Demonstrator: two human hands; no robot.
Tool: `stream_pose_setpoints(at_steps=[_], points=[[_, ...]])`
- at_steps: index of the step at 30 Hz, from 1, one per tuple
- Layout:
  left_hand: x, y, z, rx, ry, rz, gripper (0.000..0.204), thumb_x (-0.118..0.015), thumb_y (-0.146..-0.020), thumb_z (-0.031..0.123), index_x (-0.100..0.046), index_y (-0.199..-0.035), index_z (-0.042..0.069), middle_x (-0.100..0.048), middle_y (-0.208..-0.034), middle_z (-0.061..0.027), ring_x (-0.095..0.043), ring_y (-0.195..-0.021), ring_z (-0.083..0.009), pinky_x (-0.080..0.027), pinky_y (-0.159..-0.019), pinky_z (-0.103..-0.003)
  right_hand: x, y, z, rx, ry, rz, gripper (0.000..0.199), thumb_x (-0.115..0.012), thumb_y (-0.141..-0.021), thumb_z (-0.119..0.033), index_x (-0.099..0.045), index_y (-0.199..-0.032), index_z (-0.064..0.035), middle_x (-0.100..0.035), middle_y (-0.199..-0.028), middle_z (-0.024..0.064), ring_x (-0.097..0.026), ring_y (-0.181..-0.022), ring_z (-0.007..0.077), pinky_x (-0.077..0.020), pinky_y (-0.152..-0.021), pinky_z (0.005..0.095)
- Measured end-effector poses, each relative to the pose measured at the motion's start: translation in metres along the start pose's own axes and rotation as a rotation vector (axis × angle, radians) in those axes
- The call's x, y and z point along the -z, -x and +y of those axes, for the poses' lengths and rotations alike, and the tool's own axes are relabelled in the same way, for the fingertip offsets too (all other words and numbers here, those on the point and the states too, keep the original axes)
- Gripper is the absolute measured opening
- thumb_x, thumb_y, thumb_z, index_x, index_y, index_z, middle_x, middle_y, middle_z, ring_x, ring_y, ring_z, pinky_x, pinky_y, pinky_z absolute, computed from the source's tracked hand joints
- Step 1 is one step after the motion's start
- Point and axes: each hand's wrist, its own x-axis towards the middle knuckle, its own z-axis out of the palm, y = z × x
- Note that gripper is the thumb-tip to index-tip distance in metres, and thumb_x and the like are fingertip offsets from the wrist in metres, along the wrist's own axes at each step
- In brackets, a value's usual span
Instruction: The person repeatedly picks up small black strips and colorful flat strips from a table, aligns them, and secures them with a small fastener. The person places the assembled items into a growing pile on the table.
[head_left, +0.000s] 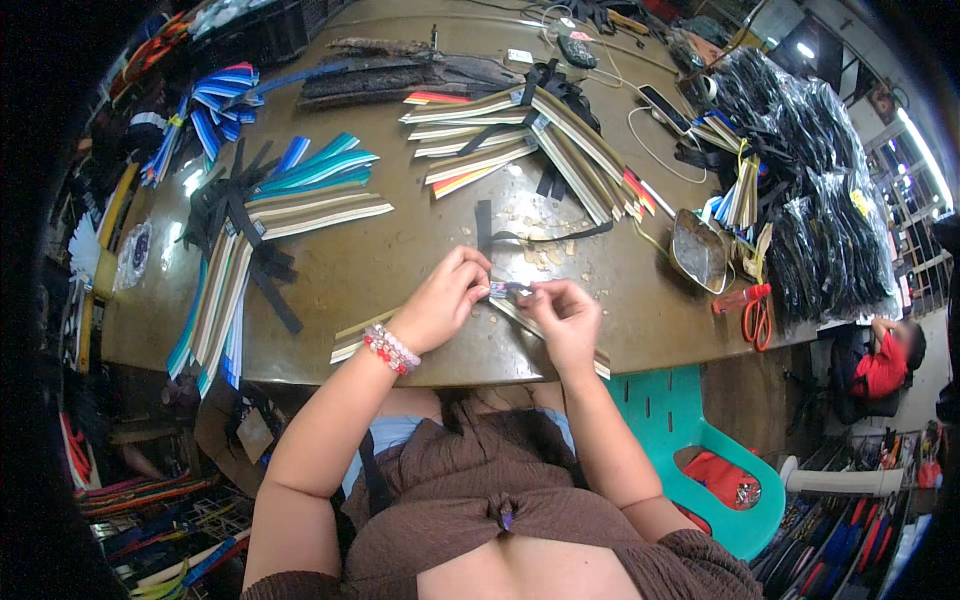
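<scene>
Both forearms come up from the lower edge. Left hand (440,300) and right hand (565,315) each have a pinched-shut grip on a small striped strap piece (508,290), held between them just above the brown desk (400,250) near its front edge. Beige strap (352,338) under left wrist. Orange scissors (757,318) far right. Strap bundles (520,140) beyond.

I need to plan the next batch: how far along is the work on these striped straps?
Done, seemingly: bundles of striped straps tied with black bands, fanned over the table. In hand: left hand and right hand pinch a small piece onto one beige strap. What is left cannot be told; bagged black stock sits at right.
</scene>
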Motion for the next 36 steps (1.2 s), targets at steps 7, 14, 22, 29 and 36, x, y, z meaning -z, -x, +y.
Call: stream_pose_setpoints(at_steps=[7, 14, 22, 29, 36], points=[[0.001, -0.001, 0.005, -0.007, -0.005, 0.016, 0.006, -0.056, -0.087, 0.004, -0.052, -0.086, 0.000, -0.052, -0.105, -0.0132, -0.054, -0.097, -0.0277, -0.045, -0.086, -0.035, -0.004, 0.004, -0.003, 0.029, 0.074, 0.017, 0.009, -0.064, -0.083, -0.004, -0.067, -0.090, 0.0017, -0.069, -0.076, 0.0056, -0.060, -0.065, 0.0060, -0.0491, -0.061, 0.0212], [0.003, -0.001, 0.000, 0.011, 0.055, 0.094, 0.005, -0.054, -0.089, 0.005, -0.052, -0.088, 0.000, -0.053, -0.107, -0.0146, -0.054, -0.100, -0.0311, -0.044, -0.090, -0.036, -0.004, 0.002, 0.001, 0.051, 0.061, -0.009, 0.010, -0.063, -0.085, -0.006, -0.067, -0.091, 0.0020, -0.067, -0.076, 0.0063, -0.062, -0.066, 0.0089, -0.0515, -0.062, 0.0230], [-0.062, 0.061, 0.078, -0.368, -0.179, -0.332, 0.011, -0.053, -0.085, 0.013, -0.058, -0.084, 0.003, -0.058, -0.116, -0.0260, -0.056, -0.112, -0.0371, -0.041, -0.101, -0.050, 0.013, -0.011, -0.006, -0.132, -0.607, 0.247, 0.025, -0.056, -0.095, -0.010, -0.053, -0.115, 0.0050, -0.061, -0.087, 0.0091, -0.066, -0.083, 0.0233, -0.0579, -0.070, 0.0324], [-0.023, 0.022, 0.053, -0.020, -0.468, 0.239, 0.025, -0.068, -0.081, 0.021, -0.061, -0.097, 0.004, -0.058, -0.101, -0.0133, -0.054, -0.094, -0.0321, -0.045, -0.085, -0.041, 0.025, -0.016, 0.000, -0.216, -0.737, 0.086, 0.027, -0.060, -0.092, -0.011, -0.056, -0.114, 0.0038, -0.063, -0.100, 0.0107, -0.063, -0.097, 0.0238, -0.0536, -0.084, 0.0360], [0.019, 0.015, 0.039, 0.337, -0.147, 0.115, 0.030, -0.077, -0.075, 0.018, -0.052, -0.086, 0.004, -0.061, -0.089, -0.0124, -0.061, -0.083, -0.0229, -0.048, -0.076, -0.035, 0.035, -0.016, -0.062, 0.052, 0.374, -0.568, 0.013, -0.071, -0.080, -0.013, -0.071, -0.089, -0.0041, -0.056, -0.128, 0.0169, -0.050, -0.122, 0.0283, -0.0377, -0.103, 0.0393]])
